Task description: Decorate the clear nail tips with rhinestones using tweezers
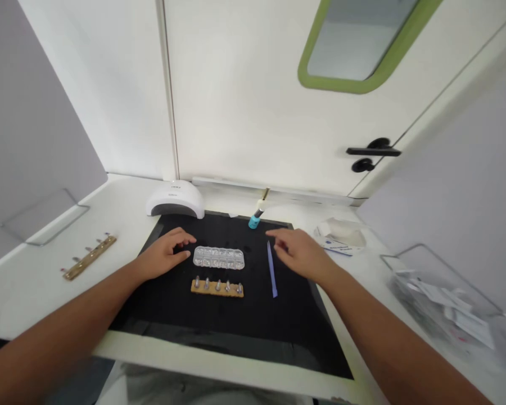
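My left hand (pixel 166 253) rests over the black mat (pixel 164 312), fingers apart and holding nothing. Just right of its fingertips lies a clear compartment case (pixel 219 258) with small shiny pieces inside. Below the case is a cork-coloured strip (pixel 217 289) bearing several silvery nail tips on short stands. My right hand (pixel 295 250) hovers at the mat's right side, empty, with the index finger stretched out. Beneath and left of it lie purple tweezers (pixel 272 270), apart from the fingers. A turquoise nail polish bottle (pixel 254 221) with a dark cap stands, seemingly tilted, at the mat's far edge.
A white nail lamp (pixel 175 198) stands at the back left. Another strip with nail tips (pixel 89 259) lies on the left of the white table. An opened cardboard box (pixel 341 235) and a wire-framed bin (pixel 447 309) holding packets are at the right. A door rises behind.
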Action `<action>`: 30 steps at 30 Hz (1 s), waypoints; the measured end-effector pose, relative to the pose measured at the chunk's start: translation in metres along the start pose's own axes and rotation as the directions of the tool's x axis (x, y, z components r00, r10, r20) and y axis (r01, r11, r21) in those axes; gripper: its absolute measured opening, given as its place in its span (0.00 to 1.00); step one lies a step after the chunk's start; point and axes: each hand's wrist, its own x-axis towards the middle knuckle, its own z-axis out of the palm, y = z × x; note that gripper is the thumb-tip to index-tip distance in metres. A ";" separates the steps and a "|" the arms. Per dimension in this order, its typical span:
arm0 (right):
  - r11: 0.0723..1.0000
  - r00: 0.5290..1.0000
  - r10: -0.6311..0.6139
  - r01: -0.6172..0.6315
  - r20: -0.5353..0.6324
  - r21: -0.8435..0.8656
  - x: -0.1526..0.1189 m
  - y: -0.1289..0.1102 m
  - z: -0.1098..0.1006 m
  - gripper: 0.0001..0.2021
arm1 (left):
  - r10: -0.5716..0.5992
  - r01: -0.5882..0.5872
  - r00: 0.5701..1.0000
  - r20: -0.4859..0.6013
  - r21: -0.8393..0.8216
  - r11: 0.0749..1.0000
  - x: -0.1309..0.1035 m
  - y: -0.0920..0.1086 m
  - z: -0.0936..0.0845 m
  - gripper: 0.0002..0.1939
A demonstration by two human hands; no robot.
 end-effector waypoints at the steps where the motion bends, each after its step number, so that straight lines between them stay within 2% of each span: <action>1: 0.998 0.997 0.011 -0.007 -0.073 0.056 0.003 0.004 -0.003 0.14 | 0.014 -0.014 1.000 0.013 0.010 1.000 0.000 0.005 -0.004 0.16; 4: 0.978 0.943 0.083 -0.014 -0.323 0.210 0.015 0.016 -0.005 0.14 | 0.064 -0.069 0.993 0.098 0.053 0.996 0.006 0.022 -0.017 0.16; 6: 0.954 0.862 0.158 -0.007 -0.482 0.300 0.023 0.023 -0.001 0.15 | 0.106 -0.122 0.980 0.167 0.090 0.988 0.015 0.031 -0.021 0.16; 8: 0.928 0.755 0.241 0.004 -0.609 0.373 0.031 0.028 0.005 0.17 | 0.151 -0.186 0.957 0.249 0.124 0.975 0.027 0.034 -0.021 0.16; 11: 0.892 0.613 0.344 0.023 -0.712 0.451 0.039 0.033 0.017 0.22 | 0.191 -0.262 0.918 0.349 0.171 0.950 0.046 0.030 -0.012 0.17; 13: 0.874 0.563 0.385 0.033 -0.731 0.485 0.041 0.037 0.024 0.25 | 0.211 -0.300 0.901 0.378 0.193 0.934 0.054 0.025 -0.006 0.17; 16: 0.855 0.534 0.420 0.038 -0.734 0.517 0.040 0.042 0.033 0.26 | 0.233 -0.332 0.892 0.388 0.211 0.919 0.061 0.018 -0.002 0.17; 18: 0.846 0.527 0.436 0.036 -0.729 0.532 0.040 0.048 0.037 0.25 | 0.230 -0.329 0.900 0.369 0.233 0.915 0.066 0.014 -0.002 0.16; 24: 0.835 0.517 0.463 0.018 -0.720 0.550 0.053 0.063 0.044 0.25 | 0.213 -0.306 0.925 0.314 0.283 0.909 0.084 0.008 -0.007 0.17; 28: 0.831 0.510 0.482 -0.009 -0.712 0.556 0.060 0.063 0.055 0.25 | 0.217 -0.305 0.927 0.305 0.277 0.911 0.085 0.011 -0.002 0.24; 30: 0.824 0.523 0.496 -0.034 -0.693 0.565 0.059 0.062 0.062 0.24 | 0.212 -0.303 0.927 0.311 0.284 0.910 0.083 0.011 0.003 0.25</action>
